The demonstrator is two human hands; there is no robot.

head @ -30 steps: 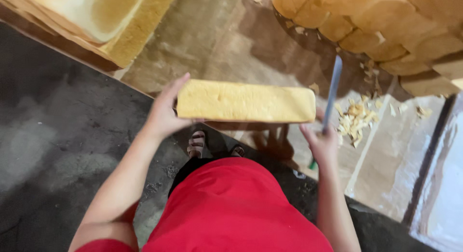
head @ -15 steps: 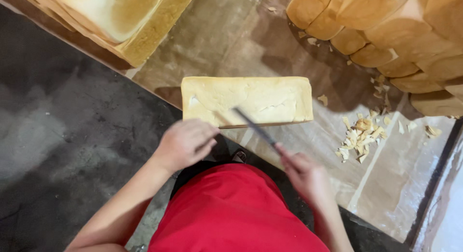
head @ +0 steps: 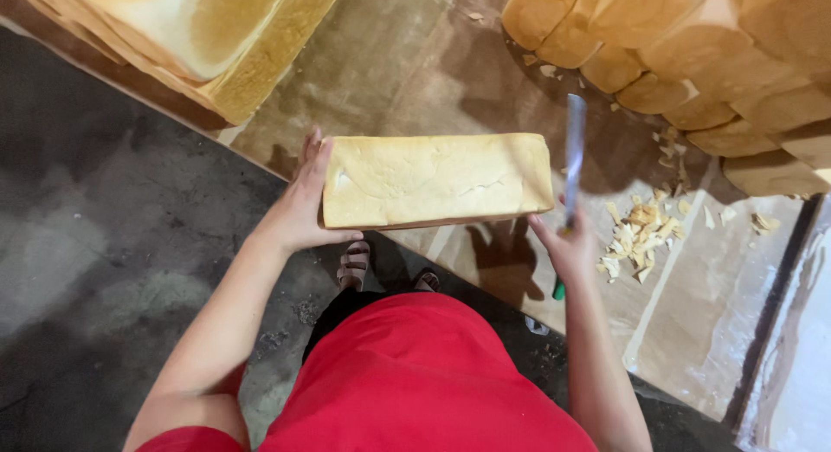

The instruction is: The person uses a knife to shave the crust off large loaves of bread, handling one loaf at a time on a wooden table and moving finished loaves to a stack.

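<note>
A long pale-yellow block loaf of bread (head: 437, 180) is held level in front of me above the floor. My left hand (head: 304, 208) clasps its left end, palm against the short face. At the loaf's right end my right hand (head: 565, 244) supports the lower corner with its fingers and also grips a knife (head: 573, 154) with a green handle. The blade points upward, just beside the loaf's right end. My red garment fills the bottom of the view.
Large loaves (head: 208, 45) lie stacked at top left, and a pile of more loaves (head: 692, 54) fills the top right. Crust shavings (head: 642, 229) are scattered on brown paper (head: 407, 71) on the floor. Dark concrete (head: 95, 244) lies to the left, my sandalled feet (head: 353, 263) below.
Half a second ago the knife lay across the loaf's near side with my left hand under it. Now the blade stands upright at the right end and my left hand clasps the left end.
</note>
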